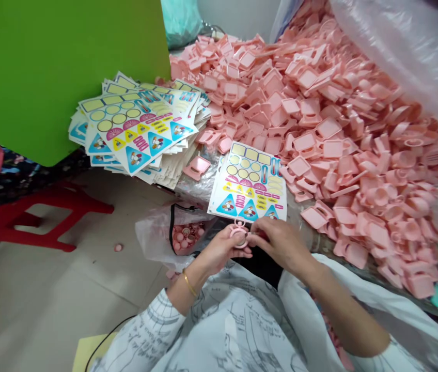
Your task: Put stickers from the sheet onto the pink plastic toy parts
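Close to my lap, my left hand (221, 252) grips a small round pink plastic toy piece (239, 235) with a ring loop on top, shaped like a pocket watch. The thumb lies across its round face. My right hand (279, 243) is right beside it, fingers pinched together near the piece's edge. Whatever is between those fingertips, if anything, is hidden. Just beyond both hands lies a sticker sheet (248, 181) with yellow circles, pink fans and blue triangles, at the near edge of the work surface.
A large heap of pink plastic toy parts (319, 129) covers the right and back. Several sticker sheets are stacked (137, 129) at left, beside a green panel (60, 62). Below hangs a clear bag (153, 232) of pink round pieces. A red stool (48, 217) stands on the floor.
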{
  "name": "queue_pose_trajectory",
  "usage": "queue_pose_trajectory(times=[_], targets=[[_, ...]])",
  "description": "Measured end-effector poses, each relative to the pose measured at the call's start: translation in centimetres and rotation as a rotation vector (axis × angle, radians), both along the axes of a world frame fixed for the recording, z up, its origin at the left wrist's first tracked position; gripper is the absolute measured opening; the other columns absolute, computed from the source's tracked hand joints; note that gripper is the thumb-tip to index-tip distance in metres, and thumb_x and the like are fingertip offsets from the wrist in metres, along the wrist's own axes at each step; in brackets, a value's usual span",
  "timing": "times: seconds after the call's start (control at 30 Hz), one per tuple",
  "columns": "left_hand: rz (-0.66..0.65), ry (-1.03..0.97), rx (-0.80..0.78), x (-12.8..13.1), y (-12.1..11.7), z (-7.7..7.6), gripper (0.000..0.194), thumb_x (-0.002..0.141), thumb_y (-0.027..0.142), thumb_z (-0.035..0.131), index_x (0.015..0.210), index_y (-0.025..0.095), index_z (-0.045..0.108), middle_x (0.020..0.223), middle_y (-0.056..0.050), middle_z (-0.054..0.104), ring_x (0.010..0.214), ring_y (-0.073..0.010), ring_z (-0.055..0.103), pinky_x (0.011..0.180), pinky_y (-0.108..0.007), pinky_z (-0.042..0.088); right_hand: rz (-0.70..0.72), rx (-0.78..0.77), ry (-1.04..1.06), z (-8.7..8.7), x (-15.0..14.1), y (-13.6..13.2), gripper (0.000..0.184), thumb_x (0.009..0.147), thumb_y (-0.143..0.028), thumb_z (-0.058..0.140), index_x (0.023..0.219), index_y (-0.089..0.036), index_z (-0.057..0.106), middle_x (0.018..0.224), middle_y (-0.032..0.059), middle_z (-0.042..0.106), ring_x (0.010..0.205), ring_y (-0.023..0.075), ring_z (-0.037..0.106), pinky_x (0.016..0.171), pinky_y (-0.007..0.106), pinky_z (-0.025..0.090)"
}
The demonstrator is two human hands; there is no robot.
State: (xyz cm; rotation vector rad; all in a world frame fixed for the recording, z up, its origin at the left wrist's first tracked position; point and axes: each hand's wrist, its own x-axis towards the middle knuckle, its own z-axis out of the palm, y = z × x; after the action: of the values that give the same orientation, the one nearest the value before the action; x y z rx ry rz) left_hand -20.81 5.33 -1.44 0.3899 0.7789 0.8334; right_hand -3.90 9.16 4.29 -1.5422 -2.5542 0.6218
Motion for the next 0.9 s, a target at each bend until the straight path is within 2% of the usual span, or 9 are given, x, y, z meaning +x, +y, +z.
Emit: queue_pose_trajectory(times=[0.1,0.2,0.27,0.37,0.43,0.57,0.7,0.8,0.9], targets=[[0.083,0.096,-0.042,-2.8,-1.8,-0.9,0.048,0.075,0.044,0.078,0.105,0.014,0.054,0.089,-0.008,0.07,0.069,-0.0128,0.065,0.069,-0.028,0.056,-0.158,-0.037,0.132,-1.4,0.6,-1.2,0.023,0.094,-0.044,0.053,0.091,-0.023,0.064,0.087,0.0018,0.069,0.077,0.0178,0.061,0.066,0.027,0.036],[0.259,0.267,-0.076,-6.7,-2.5,-3.0,0.045,0.074,0.04,0.079,0.101,0.014,0.055,0.089,-0.01,0.073,0.067,-0.0129,0.065,0.067,-0.028,0.058,-0.519,-0.026,0.209,-2.8,2.5,-1.2,0.039,0.09,-0.059,0.053,0.101,-0.024,0.066,0.079,0.0014,0.068,0.069,0.019,0.062,0.062,0.027,0.039],[0.347,0.383,-0.107,-9.2,-2.3,-4.9,0.037,0.075,0.035,0.077,0.096,0.013,0.056,0.084,-0.009,0.073,0.061,-0.0123,0.065,0.061,-0.026,0.057,-0.697,0.0,0.189,-3.5,4.0,-0.7,0.049,0.085,-0.066,0.053,0.105,-0.023,0.066,0.079,0.0028,0.067,0.07,0.021,0.063,0.061,0.028,0.04],[0.458,0.518,-0.187,-11.5,-1.5,-7.1,0.02,0.08,0.023,0.072,0.087,0.013,0.056,0.073,-0.006,0.071,0.056,-0.0128,0.066,0.056,-0.023,0.056,-0.783,0.071,0.099,-4.1,5.2,0.5,0.056,0.085,-0.067,0.05,0.11,-0.02,0.066,0.096,0.0087,0.069,0.083,0.0243,0.065,0.065,0.031,0.042],[0.513,0.552,-0.189,-12.0,-1.1,-7.7,0.014,0.081,0.017,0.07,0.085,0.014,0.056,0.068,-0.004,0.069,0.057,-0.0134,0.067,0.057,-0.022,0.056,-0.787,0.104,0.042,-4.3,5.1,1.3,0.057,0.086,-0.065,0.05,0.116,-0.019,0.065,0.109,0.0122,0.067,0.09,0.0255,0.065,0.068,0.032,0.043],[0.485,0.507,-0.154,-11.1,-1.0,-7.7,0.015,0.08,0.013,0.07,0.086,0.015,0.057,0.073,-0.003,0.068,0.059,-0.0127,0.067,0.059,-0.022,0.055,-0.757,0.102,-0.026,-4.3,3.9,2.4,0.053,0.082,-0.06,0.057,0.116,-0.021,0.064,0.11,0.012,0.067,0.091,0.0253,0.066,0.068,0.031,0.042],[0.485,0.498,-0.156,-10.3,-1.5,-7.6,0.036,0.068,0.006,0.077,0.094,0.018,0.056,0.082,-0.001,0.068,0.071,-0.0141,0.07,0.066,-0.023,0.055,-0.76,0.068,-0.012,-4.0,3.6,2.5,0.048,0.08,-0.058,0.06,0.11,-0.021,0.065,0.096,0.0091,0.071,0.084,0.0243,0.067,0.063,0.028,0.04],[0.507,0.609,-0.103,-10.1,-1.8,-6.9,0.05,0.062,0.009,0.083,0.103,0.02,0.057,0.086,-0.003,0.071,0.083,-0.0199,0.07,0.067,-0.026,0.054,-0.805,0.074,0.028,-4.1,4.0,2.4,0.042,0.079,-0.056,0.06,0.1,-0.02,0.066,0.083,0.0071,0.07,0.074,0.023,0.066,0.059,0.027,0.038],[0.503,0.773,-0.004,-9.9,-1.8,-5.2,0.042,0.06,0.014,0.084,0.096,0.018,0.063,0.088,-0.006,0.072,0.092,-0.0241,0.069,0.069,-0.026,0.052,-0.864,0.088,0.204,-4.8,5.1,2.5,0.031,0.077,-0.052,0.059,0.078,-0.021,0.064,0.068,0.0024,0.064,0.064,0.0198,0.061,0.055,0.025,0.035]])
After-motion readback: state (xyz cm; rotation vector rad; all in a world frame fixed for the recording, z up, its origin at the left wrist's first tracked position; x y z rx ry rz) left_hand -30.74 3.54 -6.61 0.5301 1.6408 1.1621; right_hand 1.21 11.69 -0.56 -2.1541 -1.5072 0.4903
